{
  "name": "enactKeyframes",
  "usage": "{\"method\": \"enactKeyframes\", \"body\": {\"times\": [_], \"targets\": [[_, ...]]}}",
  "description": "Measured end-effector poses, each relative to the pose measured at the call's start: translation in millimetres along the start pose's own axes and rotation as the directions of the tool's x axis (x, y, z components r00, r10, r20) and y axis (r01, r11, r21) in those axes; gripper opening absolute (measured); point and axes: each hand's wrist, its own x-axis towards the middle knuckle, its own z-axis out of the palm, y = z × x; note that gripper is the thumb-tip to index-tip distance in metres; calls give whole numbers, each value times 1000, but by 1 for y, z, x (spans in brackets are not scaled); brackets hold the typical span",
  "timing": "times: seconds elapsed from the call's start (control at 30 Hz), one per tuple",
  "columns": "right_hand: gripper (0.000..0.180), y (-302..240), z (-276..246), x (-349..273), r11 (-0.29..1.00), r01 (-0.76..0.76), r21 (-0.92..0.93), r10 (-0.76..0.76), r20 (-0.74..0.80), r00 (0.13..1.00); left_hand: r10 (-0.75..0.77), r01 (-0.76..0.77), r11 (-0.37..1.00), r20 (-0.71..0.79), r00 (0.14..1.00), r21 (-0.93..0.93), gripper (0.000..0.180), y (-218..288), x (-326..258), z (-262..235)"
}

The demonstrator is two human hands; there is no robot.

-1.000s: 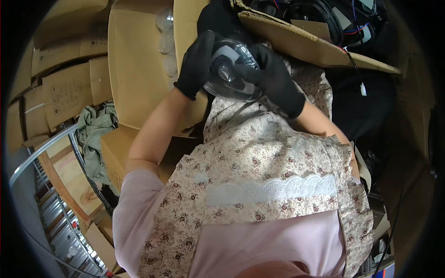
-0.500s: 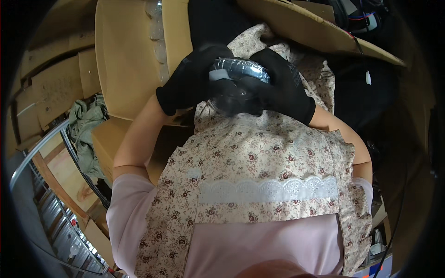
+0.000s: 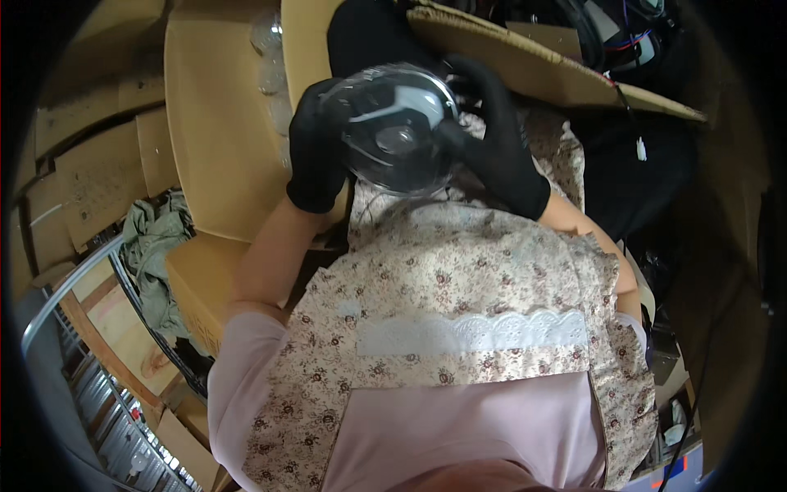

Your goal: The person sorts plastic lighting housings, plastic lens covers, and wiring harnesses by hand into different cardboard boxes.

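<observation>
Metal rack (image 3: pixel 74 394): lower left of the frame, grey bars running toward the bottom edge, with wooden boards beside it.
Green cloth (image 3: pixel 152 246): left of centre, crumpled between stacked flat cartons and a large cardboard box.
Cardboard box (image 3: pixel 213 131): upper left, open, its tan wall standing just behind the left forearm; clear plastic pieces (image 3: pixel 266 49) show at its top.
Left hand (image 3: pixel 316 148): upper centre-left, in a black glove, fingers wrapped round the left side of the clear round object, closed firmly against it.
Clear round object (image 3: pixel 398 127): upper centre, a transparent dome-like piece with a dark middle and a grey curved part inside, held between both gloved hands, above the floral apron.
Right hand (image 3: pixel 492 139): upper centre-right, also black-gloved, curled over the right side of the same object and pressed to it; the fingertips are hidden behind the plastic.
Floral apron (image 3: pixel 459 271): centre of the frame, beige with small flowers and a white lace band, worn over a pink top.
Cardboard flap (image 3: pixel 557 74): upper right, slanting down to the right, with dark cables (image 3: pixel 631 41) lying behind it.
</observation>
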Motion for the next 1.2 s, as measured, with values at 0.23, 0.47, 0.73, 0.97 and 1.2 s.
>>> {"method": "enactKeyframes", "body": {"times": [0.23,0.47,0.73,0.97,1.2], "targets": [[74,-27,5,-12,990,-94,-103,110,155,982,159,-163,986,-112,981,-22,34,35,24,9],[63,-58,-23,10,856,307,-415,-289,108,951,639,-612,628,131,758,480,41,80,50,43],[72,-73,-54,24,817,301,-492,-303,78,950,696,-624,591,69,715,510,29,105,84,77],[92,-81,-68,31,875,394,-282,-410,2,912,-72,-35,690,-116,991,-723,57,115,98,93],[85,-63,-66,38,881,371,-293,-411,-87,908,154,-272,817,-262,953,-509,44,112,101,107]]}}
